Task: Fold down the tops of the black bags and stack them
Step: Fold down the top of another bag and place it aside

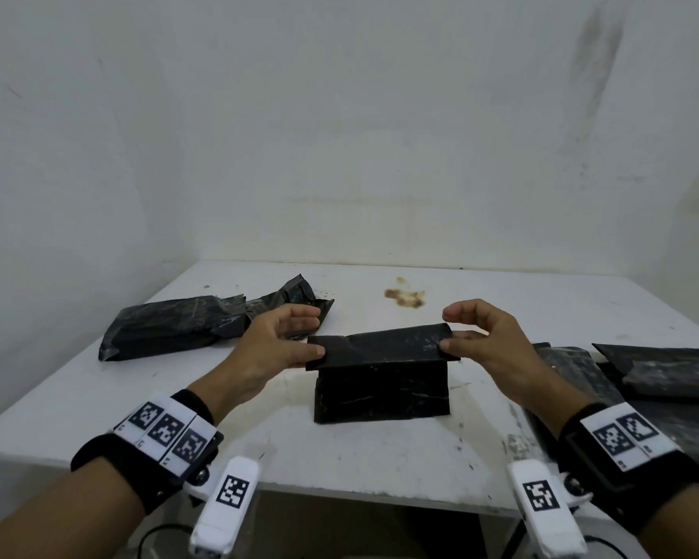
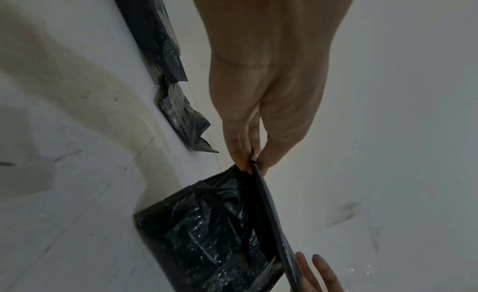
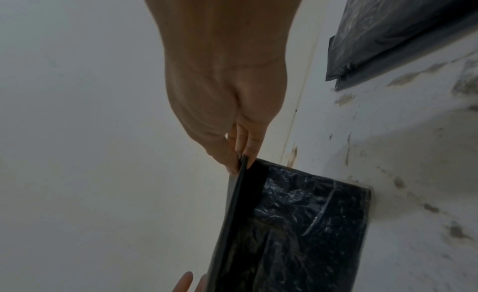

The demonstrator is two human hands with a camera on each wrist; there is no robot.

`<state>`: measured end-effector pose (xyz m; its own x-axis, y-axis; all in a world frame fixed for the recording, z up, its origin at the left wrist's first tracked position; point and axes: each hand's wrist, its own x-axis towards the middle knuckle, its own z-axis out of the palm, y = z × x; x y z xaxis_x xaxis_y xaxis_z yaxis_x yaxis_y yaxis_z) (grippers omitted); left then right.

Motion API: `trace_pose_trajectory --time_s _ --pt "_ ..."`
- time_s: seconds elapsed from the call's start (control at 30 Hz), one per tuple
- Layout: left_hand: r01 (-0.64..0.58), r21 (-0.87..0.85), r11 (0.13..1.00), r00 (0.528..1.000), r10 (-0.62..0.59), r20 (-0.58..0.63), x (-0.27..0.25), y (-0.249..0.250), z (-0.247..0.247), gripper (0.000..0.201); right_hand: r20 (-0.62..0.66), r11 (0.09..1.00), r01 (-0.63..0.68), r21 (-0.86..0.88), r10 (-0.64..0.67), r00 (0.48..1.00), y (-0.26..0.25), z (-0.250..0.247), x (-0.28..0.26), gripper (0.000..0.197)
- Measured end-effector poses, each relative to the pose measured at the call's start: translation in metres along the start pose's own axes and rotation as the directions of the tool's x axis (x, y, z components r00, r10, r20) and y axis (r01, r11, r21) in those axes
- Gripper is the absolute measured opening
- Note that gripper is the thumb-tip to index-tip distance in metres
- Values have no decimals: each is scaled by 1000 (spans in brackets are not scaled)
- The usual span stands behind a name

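White stained bench (image 1: pixel 380 470) against white walls (mid-frame), upright black bag (image 1: pixel 382 391) between both hands, left hand (image 1: pixel 275 349) and right hand (image 1: pixel 489 340) pinching its folded top

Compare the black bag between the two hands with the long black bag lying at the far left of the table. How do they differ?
The bag between the hands stands upright; the far-left bag lies flat. The standing one has its top folded over, pinched by the left hand and right hand; the lying one is untouched, its top unfolded. Both are shiny black plastic.

The bag stack (image 1: pixel 662 381) is cut off by the head view's right edge.
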<state>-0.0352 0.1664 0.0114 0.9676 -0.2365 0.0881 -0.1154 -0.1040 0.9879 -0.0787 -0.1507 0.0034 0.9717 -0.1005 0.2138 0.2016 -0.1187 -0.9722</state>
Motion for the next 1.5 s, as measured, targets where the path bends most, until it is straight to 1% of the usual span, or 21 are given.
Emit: trace_pose_trajectory --time_s 0.1,0.2,0.3,0.4,0.53,0.6,0.67,0.73,0.8,0.87,0.93,1.0,1.1,1.17,1.27,1.33,1.4,1.47,1.5 --pt "21 88 996 999 -23 22 -2 1 1 50 23 1000 -21 -19 21 1000 2 1 -4 42" --pt "33 203 979 998 -43 46 -2 -1 1 45 24 990 -20 -142 23 999 3 2 -8 46" --pt "27 305 952 998 -41 42 -2 -4 2 35 47 956 -12 -292 27 999 6 2 -6 51" --pt "16 349 937 999 -26 25 -1 -5 5 34 65 939 -8 -342 32 997 11 2 -2 51" --pt "11 322 947 1000 -16 14 -1 -8 2 36 41 959 -11 -284 23 999 12 2 4 45" --pt "31 308 951 999 -40 23 0 -10 0 31 21 962 -34 -270 42 999 14 2 5 43" --pt "49 286 957 998 -60 29 0 -11 -1 25 10 975 -76 -209 80 997 15 3 7 43" --pt "66 244 967 996 -77 38 1 -12 -1 22 31 983 -135 -122 139 990 16 6 8 35" --pt "71 202 977 995 -83 54 0 -13 1 20 73 980 -186 -62 191 979 18 10 9 22" --pt "55 198 979 997 -66 47 0 -15 3 18 81 979 -193 -72 198 977 22 12 10 16" --pt "37 199 979 999 -43 26 0 -15 3 18 52 979 -167 -115 174 983 27 13 12 14" --pt "30 183 983 999 -33 16 0 -15 1 19 13 984 -148 -100 150 989 30 11 13 13" --pt "58 149 987 998 -62 21 0 -15 -5 25 -39 990 -128 -64 126 991 34 9 13 11" --pt "83 131 988 996 -88 31 -1 -16 -8 28 -51 993 -109 -41 107 993 34 11 11 10" --pt "103 162 981 990 -117 82 -3 -18 -12 31 -59 998 -54 -29 52 997 33 16 10 8" --pt "104 191 976 980 -134 148 -5 -16 -18 36 -52 996 1 -90 -5 999 28 16 12 7" --pt "92 209 974 966 -138 219 -5 -10 -26 51 -30 976 77 -205 -85 996 20 15 16 7" --pt "45 226 973 968 -98 230 -7 -1 -30 64 9 943 146 -300 -150 989 8 14 21 10" --pt "-4 239 971 976 -49 213 -7 5 -30 63 40 927 175 -333 -171 984 0 14 23 11"
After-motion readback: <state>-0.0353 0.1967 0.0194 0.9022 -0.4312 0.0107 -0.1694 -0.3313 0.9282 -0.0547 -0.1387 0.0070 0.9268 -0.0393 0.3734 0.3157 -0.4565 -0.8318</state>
